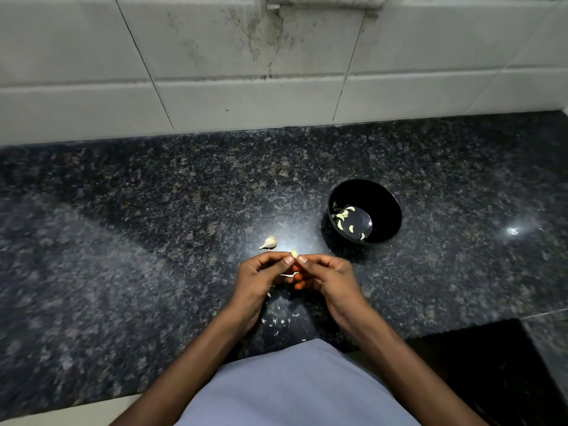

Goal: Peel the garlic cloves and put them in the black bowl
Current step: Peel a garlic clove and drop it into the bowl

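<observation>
- Standing at a dark speckled bench [129, 229], a person looks down at two hands that meet near its front edge.
- Behind the bench runs a wall of pale tiles [215, 96] with dark, dirty marks near the top.
- One garlic clove with its skin on [269, 242] lies on the bench by itself, just past the left hand and a bit to its left.
- The left hand [261, 276] is curled up, with its thumb and fingertips pinching a small garlic clove [294, 254].
- That small clove sits right between the two hands, and its pale tip pokes up above the thumbs.
- A thin strip of white skin [289, 274] hangs between the fingers, just under the clove.
- Tiny white bits of peel [278, 321] lie on the bench below the hands, between the two wrists.
- The right hand [327, 276] is curled up too, pinching the same clove from the other side, so both hands grip it together.
- A light blue shirt [295, 385] fills the bottom of the view, between the two arms.
- The black bowl [388, 207] stands on the bench past the right hand and a little to the right, not touching it.
- Inside the bowl lie several peeled cloves [343, 217], pale yellow, mostly on the bowl's left side.
- A small bright spot of light [512, 231] shines on the bench far off to the right.
</observation>
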